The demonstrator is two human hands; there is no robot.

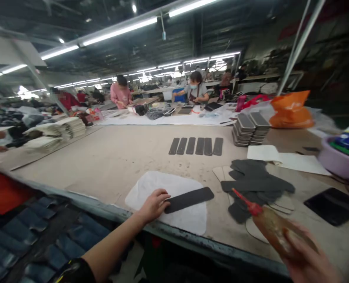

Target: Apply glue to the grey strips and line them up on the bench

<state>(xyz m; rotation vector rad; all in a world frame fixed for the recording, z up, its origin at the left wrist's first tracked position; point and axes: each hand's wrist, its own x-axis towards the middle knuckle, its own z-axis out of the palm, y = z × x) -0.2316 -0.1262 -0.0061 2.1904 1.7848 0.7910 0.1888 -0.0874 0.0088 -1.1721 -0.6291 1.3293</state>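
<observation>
My left hand holds the left end of a long dark grey strip with rounded ends, its fingers bent over the edge. The strip lies slantwise on a white sheet near the table's front edge. At the lower right, my right hand is wrapped round a brownish squeeze bottle with a red nozzle, which looks like a glue bottle. Its tip points up and left, over a loose pile of dark grey cut pieces. Several dark strips lie in a row farther back.
Stacks of dark-faced pieces stand at the back right, near an orange bag. A dark tablet-like slab and a purple basin are on the right. Pale stacks sit at left. Co-workers stand beyond the table.
</observation>
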